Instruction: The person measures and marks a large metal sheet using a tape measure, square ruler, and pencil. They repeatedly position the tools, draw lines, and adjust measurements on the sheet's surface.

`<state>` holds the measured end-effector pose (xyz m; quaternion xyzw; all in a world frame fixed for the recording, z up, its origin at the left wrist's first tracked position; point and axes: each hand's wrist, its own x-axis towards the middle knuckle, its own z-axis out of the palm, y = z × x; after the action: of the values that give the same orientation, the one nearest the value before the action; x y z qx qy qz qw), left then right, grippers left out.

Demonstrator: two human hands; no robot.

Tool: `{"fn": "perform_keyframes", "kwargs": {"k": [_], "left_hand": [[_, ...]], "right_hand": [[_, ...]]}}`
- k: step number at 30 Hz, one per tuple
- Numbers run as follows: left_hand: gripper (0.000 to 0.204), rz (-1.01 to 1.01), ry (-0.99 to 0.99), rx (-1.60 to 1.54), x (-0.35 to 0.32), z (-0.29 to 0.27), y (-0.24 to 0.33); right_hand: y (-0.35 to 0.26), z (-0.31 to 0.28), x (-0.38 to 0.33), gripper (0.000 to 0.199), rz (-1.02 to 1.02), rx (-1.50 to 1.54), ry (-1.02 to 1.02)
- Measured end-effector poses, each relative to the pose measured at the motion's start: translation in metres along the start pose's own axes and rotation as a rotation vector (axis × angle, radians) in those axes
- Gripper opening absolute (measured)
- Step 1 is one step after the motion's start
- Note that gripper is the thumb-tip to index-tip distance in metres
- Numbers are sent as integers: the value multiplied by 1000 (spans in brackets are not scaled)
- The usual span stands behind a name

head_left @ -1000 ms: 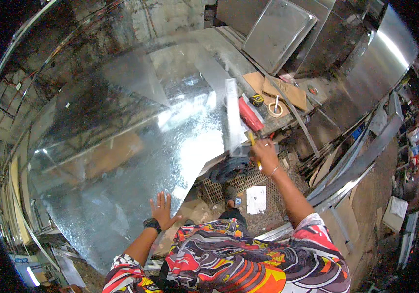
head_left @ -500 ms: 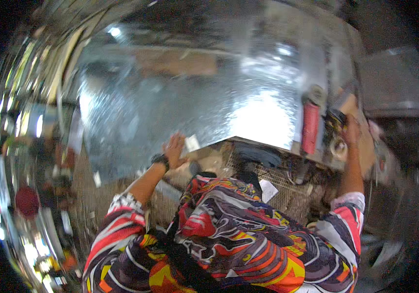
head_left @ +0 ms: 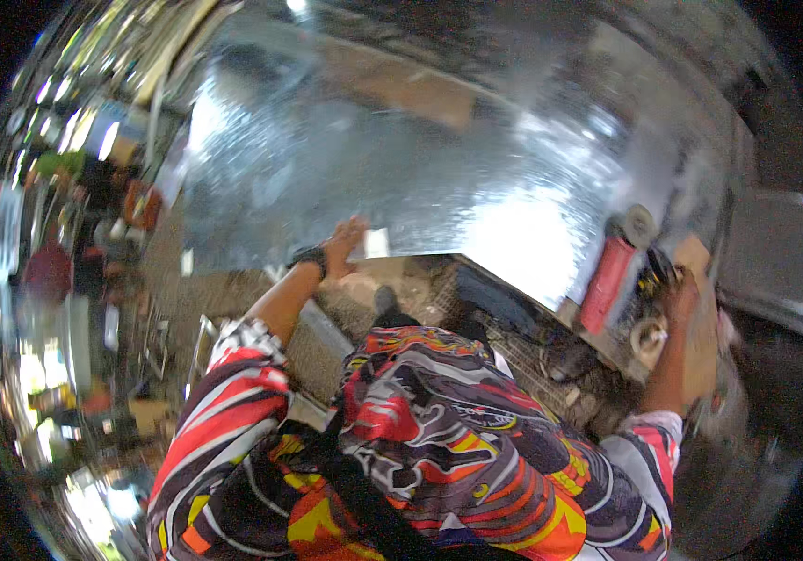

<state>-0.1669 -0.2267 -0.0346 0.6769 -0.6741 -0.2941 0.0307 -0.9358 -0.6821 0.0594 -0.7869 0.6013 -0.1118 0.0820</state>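
Observation:
A large shiny metal sheet (head_left: pixel 326 178) lies in front of me. My left hand (head_left: pixel 341 249) rests at its near edge with the fingers stretched out, beside a small white label (head_left: pixel 376 243). At the right, my right hand (head_left: pixel 678 297) is closed at a small black-and-yellow object (head_left: pixel 654 275), whose kind is blurred. Left of that hand lies a red angle grinder (head_left: pixel 609 280) with a grey round disc (head_left: pixel 639 225) at its far end. A pale ring-shaped roll (head_left: pixel 648 338) sits just below the black-and-yellow object.
A brown strip (head_left: pixel 411 86) shows toward the far side of the sheet. Brown board (head_left: pixel 701 360) lies under my right forearm. A grey box-like surface (head_left: pixel 771 262) stands farther right. Below the sheet's near edge is a wire grid (head_left: pixel 532 360). Blurred clutter fills the left side.
The view has turned, so the sheet and tools appear tilted and shifted right. My left hand stays by the white label, and my right hand stays at the black-and-yellow object.

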Motion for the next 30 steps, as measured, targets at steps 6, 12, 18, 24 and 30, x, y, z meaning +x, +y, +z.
{"fn": "perform_keyframes", "kwargs": {"k": [6,12,18,24,30], "left_hand": [[85,-161,170,-70,-70,0,-12],[79,180,366,53,-28,-32,103],[62,529,5,-140,28,-130,336],[39,269,8,-376,7,-71,280],[35,63,196,-357,-21,-84,252]], "right_hand": [[-203,29,-121,44,88,172,689],[-314,-10,-230,28,507,824,326],[-405,-11,-234,26,0,1109,-258],[-289,-2,-219,26,179,982,-163],[35,80,-167,52,716,311,414]]}}
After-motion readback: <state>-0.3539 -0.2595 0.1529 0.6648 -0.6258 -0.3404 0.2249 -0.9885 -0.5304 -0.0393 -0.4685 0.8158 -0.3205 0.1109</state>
